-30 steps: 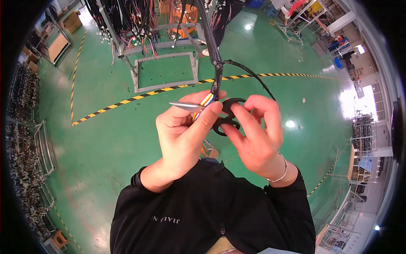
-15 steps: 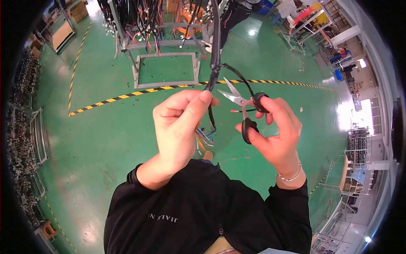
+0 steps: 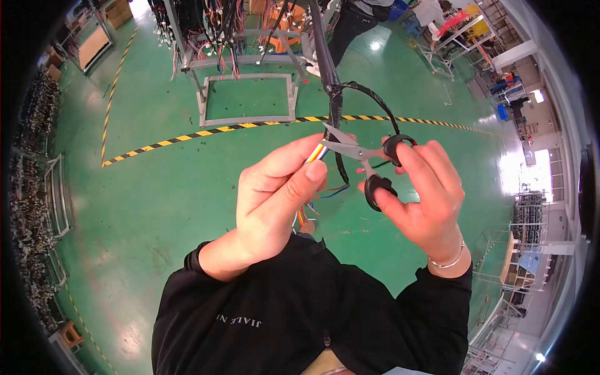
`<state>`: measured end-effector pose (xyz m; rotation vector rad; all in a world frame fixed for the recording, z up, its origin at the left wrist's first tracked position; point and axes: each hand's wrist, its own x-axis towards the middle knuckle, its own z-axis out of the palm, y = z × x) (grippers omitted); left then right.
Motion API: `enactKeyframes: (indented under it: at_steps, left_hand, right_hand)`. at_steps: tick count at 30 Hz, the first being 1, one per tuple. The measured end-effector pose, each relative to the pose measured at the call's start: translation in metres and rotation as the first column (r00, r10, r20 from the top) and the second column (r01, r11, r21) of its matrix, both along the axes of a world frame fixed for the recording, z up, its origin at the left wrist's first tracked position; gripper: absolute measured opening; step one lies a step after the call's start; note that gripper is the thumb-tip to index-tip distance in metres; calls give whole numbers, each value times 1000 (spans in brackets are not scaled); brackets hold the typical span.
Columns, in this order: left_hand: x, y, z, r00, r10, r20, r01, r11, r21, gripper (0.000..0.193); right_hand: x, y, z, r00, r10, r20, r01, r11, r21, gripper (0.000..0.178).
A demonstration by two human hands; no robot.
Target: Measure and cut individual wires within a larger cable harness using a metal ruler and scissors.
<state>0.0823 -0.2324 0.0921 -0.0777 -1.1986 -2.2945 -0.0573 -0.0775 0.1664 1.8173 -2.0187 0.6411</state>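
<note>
A black-taped wire harness (image 3: 325, 59) comes down from the top centre. My left hand (image 3: 269, 206) pinches its lower end between thumb and fingers, where white, yellow and red wires (image 3: 316, 153) show bare of tape; their loose ends hang below the hand. In my right hand (image 3: 434, 194) is a pair of scissors (image 3: 357, 152) with black handles, fingers and thumb through the loops. The blades are parted, their tips at the harness just above my left fingers. A thin black branch (image 3: 375, 97) arcs off the harness to the right, partly hidden behind my right hand.
A grey metal rack (image 3: 247, 122) hung with many wire bundles stands ahead, and a person (image 3: 350, 28) is beside it. Yellow-black tape (image 3: 206, 134) crosses the green floor (image 3: 162, 206). More hanging wiring (image 3: 31, 206) lines the far left; workbenches (image 3: 459, 37) stand at the back right.
Both hands and the scissors have shifted right, with the harness. The scissor blades now reach the harness and are less widely parted. Coloured wires now show above my left thumb.
</note>
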Motion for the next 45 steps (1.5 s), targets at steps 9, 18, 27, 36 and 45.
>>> enactKeyframes:
  at_steps: [9, 18, 27, 36, 45]
  left_hand:
    - [2, 0, -4, 993, 111, -34, -115, 982, -150, 34]
    - [3, -3, -3, 987, 151, -48, -159, 947, -279, 32]
    - [5, -6, -2, 990, 135, -34, -139, 956, -259, 31]
    - [5, -8, 4, 998, -56, 21, 57, 996, -68, 31]
    - [3, -14, 11, 966, 99, 240, -53, 980, -191, 20]
  right_hand:
    - [-1, -1, 24, 975, 35, -221, 1, 987, 162, 55]
    - [3, -2, 39, 953, 38, -300, 51, 958, 282, 51]
    - [-7, 2, 38, 956, 135, -260, -60, 959, 276, 42]
    - [14, -13, -4, 610, 141, 779, -139, 988, -70, 37]
    - [18, -26, -23, 351, 241, 905, 19, 964, -264, 22]
